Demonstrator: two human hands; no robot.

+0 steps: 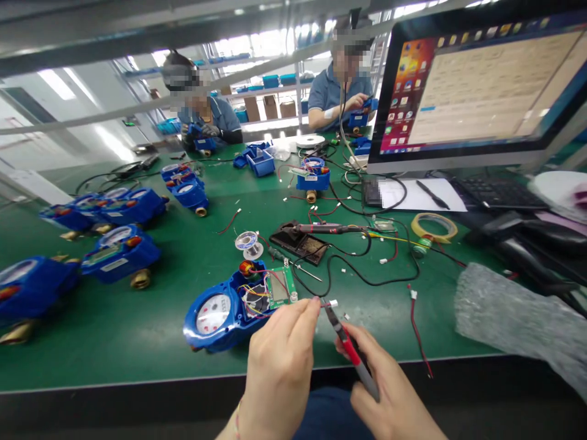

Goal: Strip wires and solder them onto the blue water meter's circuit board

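Observation:
My left hand (282, 360) is closed, pinching a thin wire lead whose small white connector (333, 303) sticks out to the right of the fingertips. In my right hand (389, 391) are wire cutters (352, 351) with red and grey handles. Their jaws are at the wire beside the connector; whether they are closed on it I cannot tell. Just behind my left hand lies an opened blue water meter (192, 327) with a round dial. A green circuit board (277, 282) with a display leans at its right end, and colored wires run inside the housing.
A soldering iron (321, 228) rests on its stand behind the meter, near a solder spool (249, 243) and a screwdriver (300, 267). More blue meters (121, 253) stand at left. Bubble wrap (504, 305), tape (433, 227) and a monitor (458, 162) are at right. Two people work opposite.

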